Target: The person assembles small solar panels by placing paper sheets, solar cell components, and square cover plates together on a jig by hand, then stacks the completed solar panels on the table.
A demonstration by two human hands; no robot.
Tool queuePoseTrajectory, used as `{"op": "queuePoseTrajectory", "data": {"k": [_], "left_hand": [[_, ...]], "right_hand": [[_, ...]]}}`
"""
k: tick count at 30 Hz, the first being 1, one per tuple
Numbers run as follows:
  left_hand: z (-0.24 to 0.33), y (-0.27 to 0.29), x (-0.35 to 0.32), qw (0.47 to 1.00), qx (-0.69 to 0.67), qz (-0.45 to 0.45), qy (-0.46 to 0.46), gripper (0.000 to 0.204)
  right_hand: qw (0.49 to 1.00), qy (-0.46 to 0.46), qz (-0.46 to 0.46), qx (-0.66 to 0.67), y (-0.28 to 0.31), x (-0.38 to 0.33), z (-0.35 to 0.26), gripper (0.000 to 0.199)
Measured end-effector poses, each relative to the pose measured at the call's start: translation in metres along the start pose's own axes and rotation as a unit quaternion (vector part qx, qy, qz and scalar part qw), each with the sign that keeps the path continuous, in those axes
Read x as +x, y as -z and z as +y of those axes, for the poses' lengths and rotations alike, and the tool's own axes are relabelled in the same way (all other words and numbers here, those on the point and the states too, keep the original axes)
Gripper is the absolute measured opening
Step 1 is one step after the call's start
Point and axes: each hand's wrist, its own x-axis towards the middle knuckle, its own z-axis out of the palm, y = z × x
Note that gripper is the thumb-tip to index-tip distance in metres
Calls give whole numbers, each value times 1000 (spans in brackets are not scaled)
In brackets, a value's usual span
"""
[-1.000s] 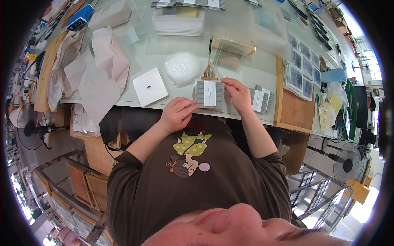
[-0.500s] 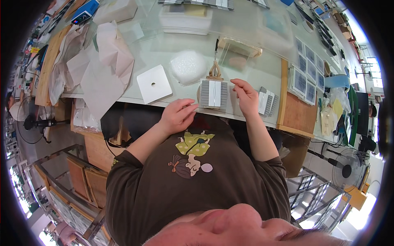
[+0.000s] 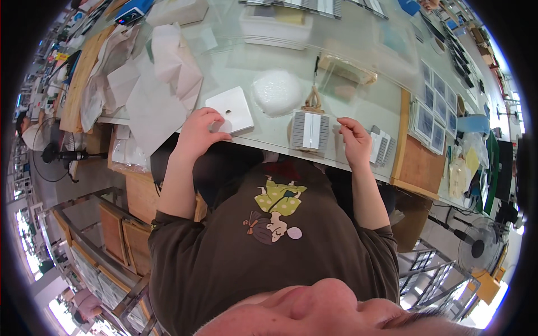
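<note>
My left hand (image 3: 197, 133) is at the near left corner of a white square block (image 3: 234, 110) with a small hole in its top. Thumb and fingers are spread around that corner; whether they touch it I cannot tell. My right hand (image 3: 357, 143) hovers over the table edge, fingers curled and tips drawn together; anything between them is too small to make out. Between the hands lies a grey striped rectangular piece (image 3: 301, 132) with a white band down its middle. Similar striped pieces (image 3: 382, 144) lie beyond my right hand.
A white bubbly mound (image 3: 276, 92) sits behind the block. A tan looped holder (image 3: 312, 101) with a dark thin tool stands behind the striped piece. Crumpled paper (image 3: 162, 95) covers the left side. A wooden board (image 3: 402, 134) and photo-like sheets (image 3: 428, 117) are at right.
My left hand has moved left, from beside the striped piece to the white block's corner, and its fingers have spread. My right hand stays near the striped piece. The whole view has shifted slightly.
</note>
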Motion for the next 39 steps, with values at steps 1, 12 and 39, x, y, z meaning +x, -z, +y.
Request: {"op": "queuePoseTrajectory", "data": {"k": [1, 12, 39], "left_hand": [[-6, 0, 2, 1000, 2, 4, 2, 35], [-3, -16, -2, 786, -472, 399, 15, 12], [100, -93, 40, 928, -322, -133, 135, 34]], "right_hand": [[1000, -5, 2, -7, 2, -1, -2, 19], [1000, -1, 3, -9, 0, -18, -27, 17], [983, -165, -39, 70, -18, -39, -39, 43]]}}
